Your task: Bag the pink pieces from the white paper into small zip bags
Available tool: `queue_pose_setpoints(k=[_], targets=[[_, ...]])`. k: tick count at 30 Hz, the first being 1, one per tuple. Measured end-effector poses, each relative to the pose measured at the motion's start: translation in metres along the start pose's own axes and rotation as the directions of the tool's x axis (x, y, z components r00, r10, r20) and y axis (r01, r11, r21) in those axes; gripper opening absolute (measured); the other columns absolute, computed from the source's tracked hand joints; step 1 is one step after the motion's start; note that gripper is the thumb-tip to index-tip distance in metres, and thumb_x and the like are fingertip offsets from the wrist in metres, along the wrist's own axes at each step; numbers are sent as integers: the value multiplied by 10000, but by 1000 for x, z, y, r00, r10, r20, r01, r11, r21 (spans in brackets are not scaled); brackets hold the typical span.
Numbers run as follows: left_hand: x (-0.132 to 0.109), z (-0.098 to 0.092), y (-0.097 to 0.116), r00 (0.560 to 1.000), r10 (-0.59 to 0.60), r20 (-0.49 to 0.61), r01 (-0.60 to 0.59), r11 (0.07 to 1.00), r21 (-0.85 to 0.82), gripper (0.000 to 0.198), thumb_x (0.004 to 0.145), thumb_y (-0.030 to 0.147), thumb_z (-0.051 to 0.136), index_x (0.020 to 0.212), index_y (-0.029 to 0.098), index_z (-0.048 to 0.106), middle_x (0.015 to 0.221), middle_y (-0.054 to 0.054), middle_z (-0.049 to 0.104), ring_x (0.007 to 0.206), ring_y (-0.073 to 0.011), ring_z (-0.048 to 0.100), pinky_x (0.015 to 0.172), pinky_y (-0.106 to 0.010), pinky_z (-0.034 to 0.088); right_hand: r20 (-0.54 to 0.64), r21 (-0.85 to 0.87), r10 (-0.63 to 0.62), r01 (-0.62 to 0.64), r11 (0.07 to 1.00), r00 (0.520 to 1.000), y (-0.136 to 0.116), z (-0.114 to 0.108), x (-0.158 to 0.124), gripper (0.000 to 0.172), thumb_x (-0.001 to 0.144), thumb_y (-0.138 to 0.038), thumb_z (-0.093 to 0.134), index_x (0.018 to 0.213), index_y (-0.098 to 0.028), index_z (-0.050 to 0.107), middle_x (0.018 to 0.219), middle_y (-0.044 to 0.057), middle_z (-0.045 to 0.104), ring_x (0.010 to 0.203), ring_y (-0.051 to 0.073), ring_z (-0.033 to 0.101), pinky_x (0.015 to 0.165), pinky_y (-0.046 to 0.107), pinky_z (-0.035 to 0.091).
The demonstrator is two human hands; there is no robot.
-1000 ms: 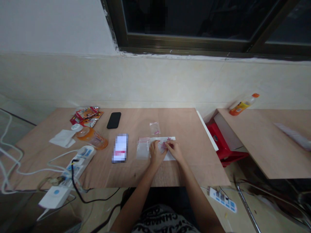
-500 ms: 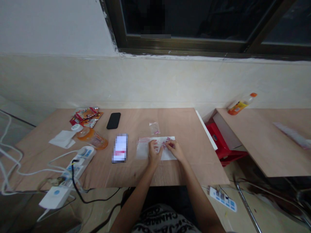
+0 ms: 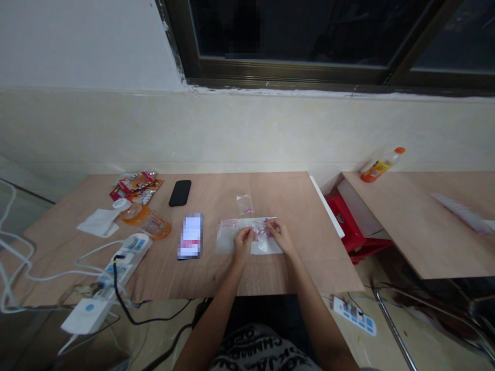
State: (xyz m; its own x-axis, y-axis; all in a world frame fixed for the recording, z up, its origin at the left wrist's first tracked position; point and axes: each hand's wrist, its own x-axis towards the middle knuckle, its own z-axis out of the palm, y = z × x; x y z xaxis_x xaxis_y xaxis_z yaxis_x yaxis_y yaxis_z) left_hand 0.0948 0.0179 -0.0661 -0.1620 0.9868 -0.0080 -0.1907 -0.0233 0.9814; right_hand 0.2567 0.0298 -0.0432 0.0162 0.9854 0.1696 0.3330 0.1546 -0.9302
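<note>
My left hand (image 3: 243, 240) is closed, thumb and fingertips pinched at the left edge of a shiny clear plastic bag (image 3: 263, 233). Small pink pieces show at the bag, too tiny to name. On its other side my right hand (image 3: 282, 238) has its fingers drawn together by the pink pieces; what the fingertips hold is hidden. Under both hands lies a white sheet (image 3: 266, 250), with a larger clear zip bag (image 3: 225, 239) at its left. Just behind the sheet, a small clear bag (image 3: 245, 204) with a few pink bits rests flat on the table.
Left of the hands are a lit phone (image 3: 190, 236), a black phone (image 3: 180, 192), an orange drink bottle (image 3: 149, 220), tissue (image 3: 98, 222), snack packets (image 3: 137, 186) and a power strip (image 3: 127, 257) with cables. Another bottle (image 3: 381, 166) leans on the right table; a red stool (image 3: 348, 226) stands in the gap.
My left hand has turned from spread fingers to a pinch at the bag's edge. The right hand has shifted slightly, and more of the shiny plastic shows between the hands.
</note>
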Motion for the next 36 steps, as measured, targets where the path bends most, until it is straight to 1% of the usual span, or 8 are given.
queue_pose_setpoints(k=[4, 7, 11, 14, 17, 28, 33, 36], targets=[[0, 0, 0, 1000, 4, 8, -5, 999, 44, 291, 735, 452, 686, 758, 162, 667, 657, -14, 649, 568, -131, 590, 562, -238, 477, 5, -4, -24, 24, 1000, 1000, 0, -5, 2, 345, 881, -512, 539, 883, -192, 671, 792, 59, 677, 726, 198, 605, 708, 325, 479], [-1, 0, 0, 1000, 15, -10, -15, 998, 57, 284, 746, 451, 679, 760, 168, 651, 680, -18, 647, 602, -140, 599, 577, -237, 474, -54, -42, -19, 17, 999, 998, 5, -10, -1, 346, 880, -497, 535, 977, -195, 671, 892, 78, 698, 804, 210, 618, 769, 338, 479], [-1, -1, -1, 999, 35, -19, -33, 997, 76, 283, 781, 456, 647, 768, 174, 624, 695, -23, 644, 647, -153, 611, 610, -244, 477, -108, -280, 36, -65, 958, 993, 7, -22, -10, 292, 874, -446, 538, 915, -198, 687, 839, 68, 695, 794, 215, 604, 765, 333, 444], [0, -1, -2, 998, 54, -35, -50, 995, 87, 277, 797, 452, 630, 775, 177, 610, 710, -22, 638, 672, -157, 611, 632, -247, 475, -88, -485, 50, -86, 870, 995, 4, -29, -18, 214, 842, -382, 584, 821, -203, 698, 808, 56, 686, 802, 214, 588, 779, 328, 393], [0, -1, -2, 995, 73, -70, -66, 993, 102, 275, 800, 454, 628, 766, 182, 602, 716, -15, 627, 690, -152, 603, 642, -238, 467, -45, -587, 52, -69, 807, 998, 1, -31, -25, 163, 825, -343, 613, 805, -212, 709, 818, 48, 685, 836, 216, 581, 791, 326, 352], [-1, 0, -3, 999, 28, -23, -26, 996, 84, 255, 749, 409, 700, 714, 175, 607, 684, -24, 673, 648, -150, 636, 603, -234, 479, 22, -592, 70, -43, 805, 997, 4, -26, -30, 138, 822, -341, 630, 803, -233, 713, 793, 36, 668, 865, 219, 566, 811, 330, 343], [-2, 0, -5, 999, 25, -30, -23, 998, 64, 253, 700, 357, 738, 659, 179, 564, 647, -9, 664, 601, -137, 624, 575, -224, 467, -18, -533, 78, -76, 843, 997, -1, -29, -28, 159, 815, -351, 630, 801, -225, 727, 782, 40, 675, 811, 217, 582, 803, 344, 367], [-2, 0, -5, 1000, 4, -13, -4, 999, 50, 258, 688, 345, 744, 653, 177, 551, 640, -9, 666, 583, -133, 619, 556, -220, 459, -55, -429, 82, -97, 898, 995, 0, -31, -24, 195, 812, -382, 627, 801, -218, 734, 740, 41, 665, 756, 211, 584, 754, 331, 400]])
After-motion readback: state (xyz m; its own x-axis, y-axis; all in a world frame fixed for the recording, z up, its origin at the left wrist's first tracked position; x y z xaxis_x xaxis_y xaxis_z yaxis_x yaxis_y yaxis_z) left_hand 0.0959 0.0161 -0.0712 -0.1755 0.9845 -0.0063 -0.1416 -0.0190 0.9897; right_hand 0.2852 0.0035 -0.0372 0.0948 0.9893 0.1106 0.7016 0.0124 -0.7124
